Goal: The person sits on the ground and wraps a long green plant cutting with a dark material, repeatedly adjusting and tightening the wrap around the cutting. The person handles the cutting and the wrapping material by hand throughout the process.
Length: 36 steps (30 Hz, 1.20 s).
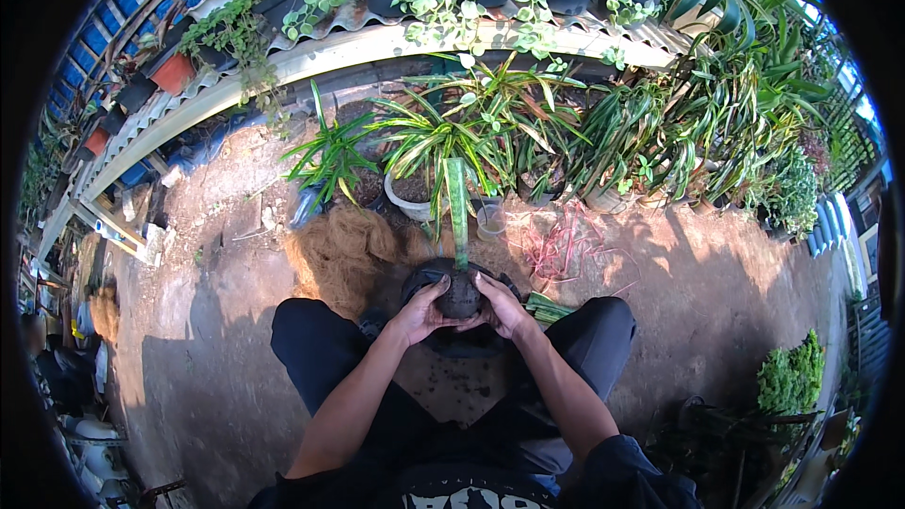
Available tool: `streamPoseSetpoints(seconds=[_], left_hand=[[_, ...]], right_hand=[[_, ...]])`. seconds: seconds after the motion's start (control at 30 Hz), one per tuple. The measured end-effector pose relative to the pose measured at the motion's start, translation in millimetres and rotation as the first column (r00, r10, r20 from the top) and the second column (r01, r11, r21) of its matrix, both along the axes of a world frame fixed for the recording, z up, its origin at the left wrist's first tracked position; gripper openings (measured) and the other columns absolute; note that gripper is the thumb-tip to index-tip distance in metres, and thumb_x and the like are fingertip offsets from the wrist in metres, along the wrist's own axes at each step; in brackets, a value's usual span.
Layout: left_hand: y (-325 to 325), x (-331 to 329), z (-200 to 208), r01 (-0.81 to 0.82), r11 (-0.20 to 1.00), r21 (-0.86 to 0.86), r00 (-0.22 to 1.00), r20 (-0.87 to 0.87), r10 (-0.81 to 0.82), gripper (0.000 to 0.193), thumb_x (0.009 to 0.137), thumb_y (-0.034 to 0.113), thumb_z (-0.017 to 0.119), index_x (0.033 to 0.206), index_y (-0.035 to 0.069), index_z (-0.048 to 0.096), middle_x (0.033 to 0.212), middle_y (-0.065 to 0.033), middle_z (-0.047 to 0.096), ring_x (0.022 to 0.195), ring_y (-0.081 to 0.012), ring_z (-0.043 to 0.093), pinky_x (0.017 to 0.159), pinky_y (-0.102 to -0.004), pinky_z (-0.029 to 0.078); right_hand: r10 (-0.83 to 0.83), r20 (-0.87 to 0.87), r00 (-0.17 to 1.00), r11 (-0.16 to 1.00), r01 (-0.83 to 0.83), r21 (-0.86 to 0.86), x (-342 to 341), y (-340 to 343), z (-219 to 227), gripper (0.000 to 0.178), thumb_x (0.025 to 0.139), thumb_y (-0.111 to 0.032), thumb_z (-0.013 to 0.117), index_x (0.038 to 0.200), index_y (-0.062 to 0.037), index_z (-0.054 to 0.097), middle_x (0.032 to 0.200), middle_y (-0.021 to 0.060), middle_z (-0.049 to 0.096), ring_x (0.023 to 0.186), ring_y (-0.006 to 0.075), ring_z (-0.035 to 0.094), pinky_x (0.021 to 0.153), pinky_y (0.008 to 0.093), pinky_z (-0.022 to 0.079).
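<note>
Between my palms sits a dark, rounded ball of soil (460, 296), with one long upright green leaf (456, 203) rising from it, like a snake plant's. My left hand (422, 315) wraps the ball's left side, thumb on top. From the other side my right hand (500, 307) closes on it, and the fingertips of both hands meet underneath. Behind and below the hands is a black container (429, 273), largely covered by them; its exact kind I cannot tell. Cut green leaves (549, 309) lie beside my right knee.
A heap of brown coconut fibre (344, 254) lies beyond my left knee. Tangled pink string (566, 250) is spread to the right of a small clear cup (490, 220). Potted leafy plants (424, 146) line the far side, under a shelf (358, 49) carrying more pots.
</note>
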<state>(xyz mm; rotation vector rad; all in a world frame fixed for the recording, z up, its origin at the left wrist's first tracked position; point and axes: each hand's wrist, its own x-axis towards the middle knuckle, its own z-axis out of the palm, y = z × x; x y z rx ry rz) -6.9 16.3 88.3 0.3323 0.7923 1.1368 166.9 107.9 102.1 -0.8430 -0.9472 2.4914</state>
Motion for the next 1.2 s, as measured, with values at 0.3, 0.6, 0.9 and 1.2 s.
streamPoseSetpoints(seconds=[0.3,0.6,0.9,1.2], left_hand=[[-7,11,-7,-0.053,0.998,0.044,0.999,-0.001,0.053,0.051,0.100,0.039,0.050,0.141,0.010,0.040,0.125,-0.0105,0.058,0.107,-0.0237,0.065,0.084,-0.0382,0.058],[-13,27,-21,-0.125,0.992,0.010,0.980,-0.154,0.125,0.042,0.101,0.036,0.047,0.134,0.012,0.046,0.119,-0.0067,0.060,0.099,-0.0201,0.067,0.075,-0.0342,0.059],[-12,27,-29,-0.130,0.991,0.025,0.973,-0.190,0.132,0.034,0.103,0.036,0.043,0.126,0.013,0.052,0.110,-0.0040,0.062,0.090,-0.0160,0.068,0.069,-0.0320,0.060],[-18,22,-30,-0.135,0.990,0.042,0.970,-0.200,0.141,0.031,0.100,0.030,0.051,0.127,0.014,0.052,0.114,-0.0050,0.062,0.093,-0.0158,0.067,0.071,-0.0316,0.060]], right_hand=[[-0.010,-0.050,0.999,0.989,0.017,0.149,6,-8,-23,0.048,0.099,-0.023,0.051,0.140,-0.0004,0.040,0.125,0.0148,0.055,0.106,0.0307,0.063,0.069,0.0472,0.062],[-0.147,0.113,0.983,0.966,0.118,0.231,5,-21,-36,0.047,0.094,-0.024,0.058,0.134,0.0011,0.050,0.120,0.0112,0.060,0.096,0.0232,0.066,0.057,0.0366,0.062],[-0.105,0.112,0.988,0.968,0.076,0.237,2,-25,-31,0.043,0.093,-0.029,0.065,0.126,-0.0028,0.058,0.107,0.0095,0.064,0.079,0.0198,0.068,0.054,0.0317,0.060],[-0.046,0.075,0.996,0.987,0.034,0.155,2,-24,-33,0.040,0.095,-0.027,0.061,0.126,-0.0034,0.059,0.108,0.0093,0.065,0.083,0.0209,0.068,0.057,0.0334,0.061]])
